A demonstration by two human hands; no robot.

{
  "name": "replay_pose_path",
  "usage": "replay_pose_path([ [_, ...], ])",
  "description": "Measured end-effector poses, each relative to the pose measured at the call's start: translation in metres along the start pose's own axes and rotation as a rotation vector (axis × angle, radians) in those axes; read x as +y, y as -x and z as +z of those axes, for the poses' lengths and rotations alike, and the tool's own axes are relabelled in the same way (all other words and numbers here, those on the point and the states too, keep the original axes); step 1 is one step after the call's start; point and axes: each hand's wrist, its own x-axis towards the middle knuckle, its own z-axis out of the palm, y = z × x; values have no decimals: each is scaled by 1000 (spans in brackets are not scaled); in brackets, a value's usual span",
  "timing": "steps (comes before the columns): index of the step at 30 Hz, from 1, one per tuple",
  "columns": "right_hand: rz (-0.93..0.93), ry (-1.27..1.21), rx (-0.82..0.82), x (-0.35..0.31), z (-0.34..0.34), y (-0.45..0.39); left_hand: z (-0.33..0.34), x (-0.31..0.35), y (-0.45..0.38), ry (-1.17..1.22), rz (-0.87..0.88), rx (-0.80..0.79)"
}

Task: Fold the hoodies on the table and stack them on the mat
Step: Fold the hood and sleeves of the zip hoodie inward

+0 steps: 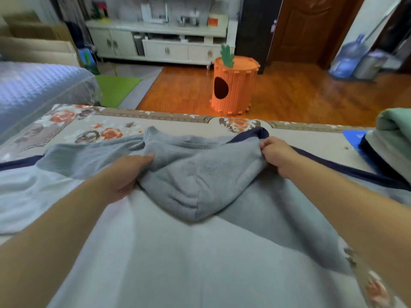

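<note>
Left hand (124, 174) is gripping the grey hoodie (200, 252) beside its hood (200, 174) | right hand (277, 155) is pinching the hood's edge | folded stack (391, 143) is resting on the blue mat (353, 136), right of the counter (311, 136).

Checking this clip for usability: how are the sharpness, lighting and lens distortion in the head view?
Head view: wide-angle bending curves the table edge and stretches the forearms at the bottom corners. The far right is smeared around the water bottle. The grey hoodie and both hands, left and right, are reasonably sharp. Lighting is soft and even, with mild glare on the wooden floor.
</note>
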Motion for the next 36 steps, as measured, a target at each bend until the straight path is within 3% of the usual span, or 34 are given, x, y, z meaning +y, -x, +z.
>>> replay_pose_path([
  [3, -58, 7, -44, -1, 6, 26, 10, -8, 9, -85, 78, 140],
  [5, -90, -56, -113, -6, 9, 40, 16, -6, 15, -50, 89, 123],
  [7, -180, 57, -100, -15, 11, 49, 20, -2, 18, -13, 109, 125],
  [9, -245, 278, 22, -13, 14, 52, 18, -3, 13, 28, 116, 128],
  [12, -209, 455, 34, -4, 20, 49, 11, -12, 1, 25, 136, 117],
  [15, -122, 357, -24, 4, 22, 47, 3, -24, -15, 16, 176, 90],
  [20, -108, 287, 203, -2, 28, 41, 1, -25, -18, 81, 172, 44],
  [24, -32, 60, 347, -32, 31, 41, -4, -26, -14, 138, 170, 26],
  [27, 111, 142, 429, -30, 27, 28, 1, -22, -10, 194, 162, 46],
  [29, 238, 142, 332, -23, 27, 29, 1, -22, -12, 192, 163, 44],
  [32, 292, -46, 174, -16, 28, 29, -2, -25, -15, 180, 167, 18],
  [36, 170, -215, 33, -11, 25, 28, -2, -26, -16, 178, 172, 19],
])
